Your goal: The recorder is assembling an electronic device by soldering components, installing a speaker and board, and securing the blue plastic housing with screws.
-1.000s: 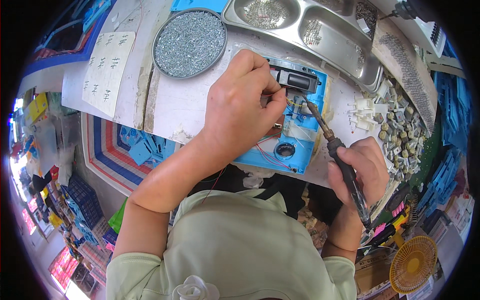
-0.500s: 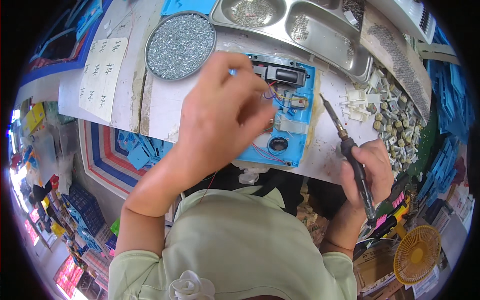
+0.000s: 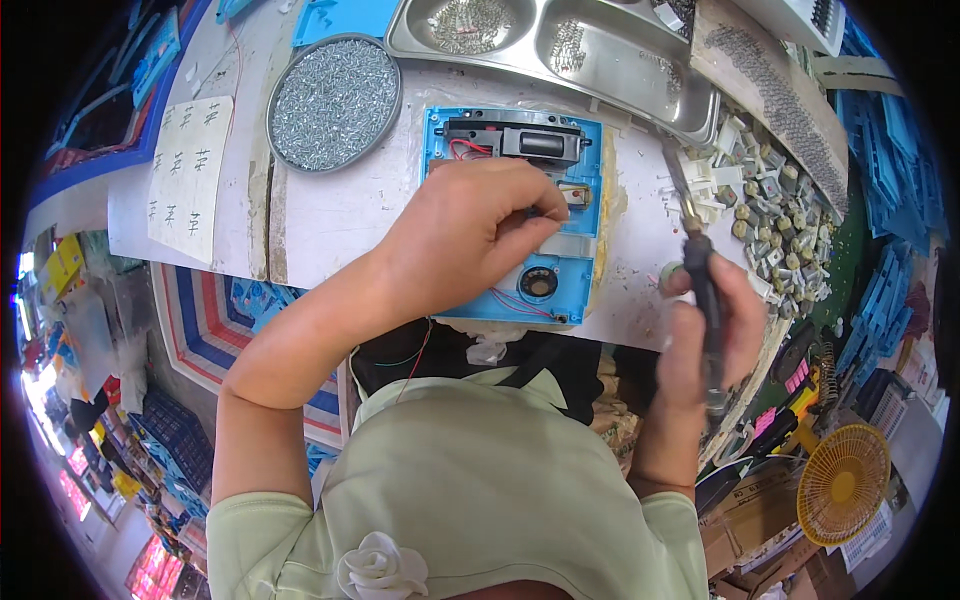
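A blue plastic casing [image 3: 588,275] lies on the table before me, with wires, a round black speaker [image 3: 538,283] and a long black module [image 3: 540,144] inside it. My left hand [image 3: 465,228] reaches over its middle, fingers pinched together beside a small metal-and-yellow part [image 3: 575,195]. Whatever the fingertips hold is hidden. In my right hand [image 3: 735,320], to the right of the casing, is a soldering iron [image 3: 703,275], gripped by its black handle. Its tip points away from me, apart from the casing, and the iron is slightly blurred.
A round dish of small screws [image 3: 335,103] stands at the far left of the casing. Behind it is a steel compartment tray [image 3: 625,85] with small metal pieces. Loose small parts [image 3: 790,240] are heaped at the right, near a board [image 3: 765,95]. A written sheet [image 3: 190,180] lies left.
My left hand has come down onto the casing's middle, uncovering the black module, and its fingers have closed together. The soldering iron in my right hand has turned more upright.
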A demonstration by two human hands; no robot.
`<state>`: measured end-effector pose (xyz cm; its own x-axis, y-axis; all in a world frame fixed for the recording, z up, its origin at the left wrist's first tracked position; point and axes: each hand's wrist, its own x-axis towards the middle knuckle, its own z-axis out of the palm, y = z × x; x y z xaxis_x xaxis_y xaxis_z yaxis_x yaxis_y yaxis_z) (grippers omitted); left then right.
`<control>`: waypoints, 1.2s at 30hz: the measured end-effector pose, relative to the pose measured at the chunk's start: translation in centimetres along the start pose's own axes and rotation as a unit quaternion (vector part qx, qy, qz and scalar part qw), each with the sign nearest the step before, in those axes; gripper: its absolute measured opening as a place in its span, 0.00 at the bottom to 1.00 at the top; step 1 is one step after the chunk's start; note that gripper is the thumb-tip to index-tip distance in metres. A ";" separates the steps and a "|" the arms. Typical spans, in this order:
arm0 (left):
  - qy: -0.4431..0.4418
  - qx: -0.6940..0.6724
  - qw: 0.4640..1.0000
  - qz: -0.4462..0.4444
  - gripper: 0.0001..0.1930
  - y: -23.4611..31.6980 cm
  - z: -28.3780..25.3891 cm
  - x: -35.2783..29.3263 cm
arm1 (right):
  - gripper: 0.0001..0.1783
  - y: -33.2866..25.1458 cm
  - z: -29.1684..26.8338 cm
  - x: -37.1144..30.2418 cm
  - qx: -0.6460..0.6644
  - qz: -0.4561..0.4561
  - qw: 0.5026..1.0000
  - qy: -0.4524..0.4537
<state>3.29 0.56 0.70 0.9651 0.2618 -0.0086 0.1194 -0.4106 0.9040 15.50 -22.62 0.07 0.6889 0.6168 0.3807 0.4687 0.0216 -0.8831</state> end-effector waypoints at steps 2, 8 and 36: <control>0.005 -0.005 0.999 -0.044 0.05 0.5 -0.1 -0.4 | 0.25 -0.5 2.1 -0.8 0.005 -0.011 1.000 -0.015; 0.045 -0.041 0.996 -0.062 0.06 0.0 0.5 -1.1 | 0.27 -0.3 5.7 -2.2 -0.081 -0.069 0.991 -0.078; -0.056 0.114 0.982 0.143 0.07 -0.6 -0.7 -1.3 | 0.22 0.5 -2.9 -2.3 0.013 -0.025 0.998 -0.060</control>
<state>1.83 1.07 0.43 0.9849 0.0148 0.1722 -0.1228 -0.6413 0.7574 15.74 -26.30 -0.42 0.5938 0.7035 0.3905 0.4854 0.0738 -0.8711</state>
